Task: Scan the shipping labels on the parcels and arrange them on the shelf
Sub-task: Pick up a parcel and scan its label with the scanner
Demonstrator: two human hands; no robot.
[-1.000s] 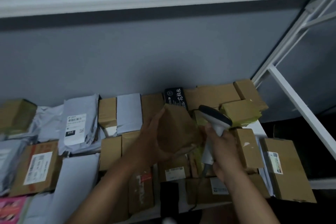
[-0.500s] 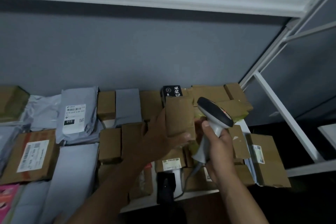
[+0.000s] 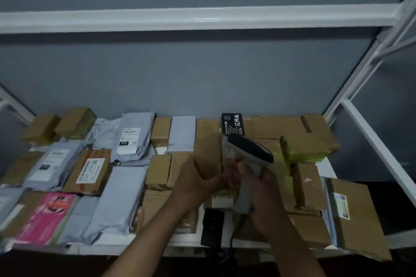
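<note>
While the left hand (image 3: 198, 183) grips a small brown cardboard box (image 3: 208, 155) near the middle of the frame, its fingers curl under the bottom of the box and its thumb presses the near side. The right hand (image 3: 262, 189) is wrapped tight around the handle of a grey barcode scanner with a dark top (image 3: 248, 153). The scanner's head sits right beside the box, pointing left at the pale label side.

The box is held up over the white metal shelf (image 3: 139, 249), just above a crowd of other brown boxes and grey plastic mail bags (image 3: 117, 200).

What could go wrong? The scanner looks very close to the label, so I think the beam might miss the bars and not read them. The picture is dim too, which could make that harder. The box is only held from below and one side, so a bump from the scanner might tip it out of the hand. The shelf is packed, so finding a gap for this box may be tricky, and pushing it in could knock a box off the front edge.

Half a second ago the box stood with a plain brown side facing us. Now it is turned, showing the label edge to the scanner. The scanner has tipped lower and come closer.
</note>
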